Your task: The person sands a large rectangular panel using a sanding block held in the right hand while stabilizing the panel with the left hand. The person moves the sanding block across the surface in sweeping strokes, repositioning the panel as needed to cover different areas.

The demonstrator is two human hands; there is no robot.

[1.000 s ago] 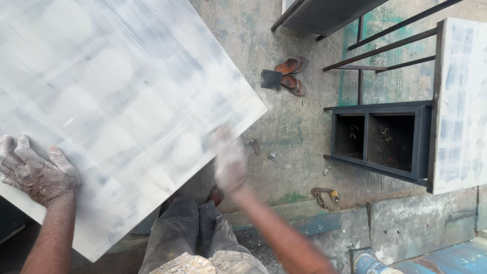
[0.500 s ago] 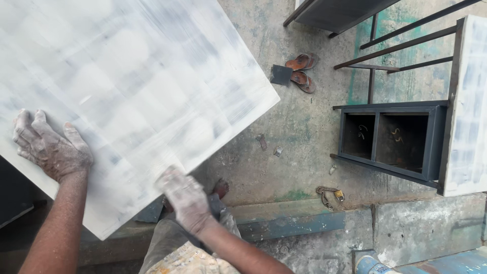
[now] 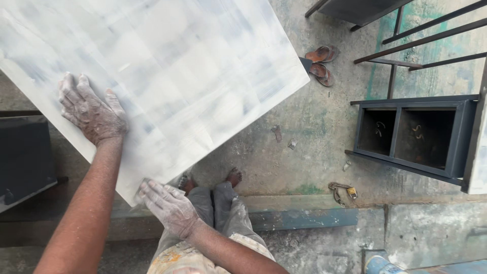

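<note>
Head view — a large white-coated panel (image 3: 152,76) fills the upper left, its surface streaked grey and white, tilted over the concrete floor (image 3: 314,152). Left hand (image 3: 91,109) lies flat and open near the panel's left edge, fingers spread, gripping nothing. Right hand (image 3: 170,205) clasps the panel's near corner, fingers curled at the edge. Both hands are dusted white. The coat looks uneven — patches appear left to even out. Sandals (image 3: 320,61) and a dark metal cabinet (image 3: 413,134) sit beyond.
</note>
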